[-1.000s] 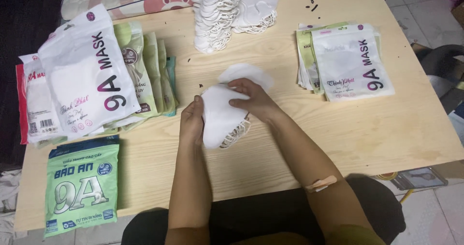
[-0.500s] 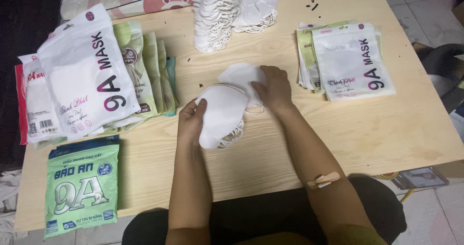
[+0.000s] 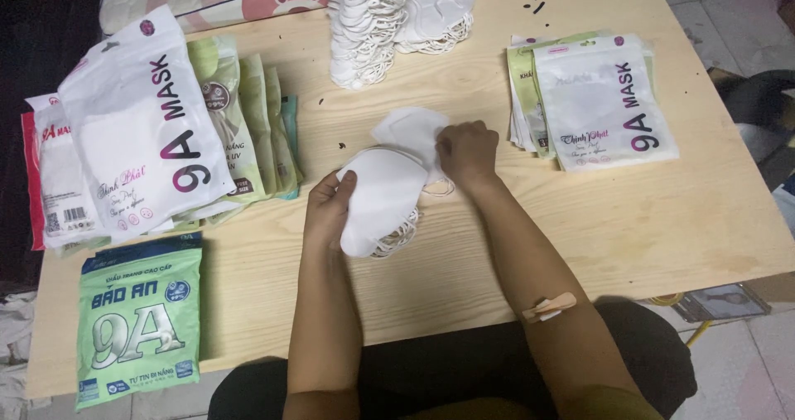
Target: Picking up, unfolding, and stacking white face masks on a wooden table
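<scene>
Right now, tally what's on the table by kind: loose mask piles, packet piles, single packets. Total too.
Loose white mask piles: 3 (tall stack, low pile beside it, held pile in the left hand)
Packet piles: 2 (left packet pile, right packet pile)
Single green packet: 1
Total: 6

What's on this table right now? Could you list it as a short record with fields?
Surface: pale wooden table
Left hand: grips a small stack of white masks
Right hand: pinches a single white mask
Far edge: tall mask pile
Person's left side: white packets, green packet
Person's right side: more packets
</scene>
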